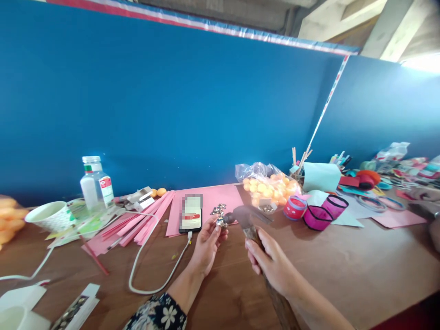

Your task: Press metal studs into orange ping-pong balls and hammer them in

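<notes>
My right hand (270, 256) is wrapped round the wooden handle of a claw hammer (243, 217), whose blurred metal head points left. My left hand (208, 243) pinches a cluster of small shiny metal pieces (220, 213), too small to make out exactly. The hammer's striking face is right beside those pieces and my left fingertips; whether it touches them I cannot tell. Pink paper (227, 195) lies behind my left hand. On that paper is a phone (191, 213) with a white cable (151, 292) plugged in.
A bag of orange balls (268, 189) stands behind the hammer, with magenta mesh cylinders (319, 217) to its right. At left are pink paper strips (144, 224), a plastic bottle (94, 183) and a paper cup (51, 217). A blue partition (192, 101) rises behind the table.
</notes>
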A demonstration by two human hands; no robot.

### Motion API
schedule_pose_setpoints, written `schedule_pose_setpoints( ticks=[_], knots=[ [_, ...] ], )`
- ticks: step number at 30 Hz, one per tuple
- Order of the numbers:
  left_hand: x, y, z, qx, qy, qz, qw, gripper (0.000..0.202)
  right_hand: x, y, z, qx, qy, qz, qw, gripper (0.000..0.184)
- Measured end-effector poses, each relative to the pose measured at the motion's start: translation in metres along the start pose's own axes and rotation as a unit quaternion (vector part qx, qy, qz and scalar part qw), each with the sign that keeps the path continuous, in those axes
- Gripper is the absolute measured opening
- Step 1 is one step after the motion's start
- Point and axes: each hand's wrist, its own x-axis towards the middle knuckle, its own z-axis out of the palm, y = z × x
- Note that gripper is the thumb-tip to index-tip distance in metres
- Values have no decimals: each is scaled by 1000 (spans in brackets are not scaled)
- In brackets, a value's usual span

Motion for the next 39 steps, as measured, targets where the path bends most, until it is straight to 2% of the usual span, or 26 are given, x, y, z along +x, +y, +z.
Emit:
schedule_pose_setpoints(
  ticks=[5,12,17,23,30,34,39],
  knots=[
    [-2,2,3,-4,-4,9,1000,40,0,-2,0,-14,-17,5,1000,17],
    [3,-3,3,74,45,51,995,45,0,-11,-5,-33,-5,-9,999,18],
    [4,-4,2,114,32,65,991,45,4,-8,-6,-42,-28,12,999,19],
    [3,0,3,123,47,63,989,48,7,-10,-8,-51,-25,-10,998,17],
    [0,4,10,147,29,72,986,48,8,-17,-12,-92,-49,-10,995,16],
    [-1,1,10,176,38,90,979,50,7,-21,-14,-95,-42,-26,994,15],
    [2,-6,4,218,36,110,969,45,8,-19,-15,-111,-60,-5,992,15]
  ],
)
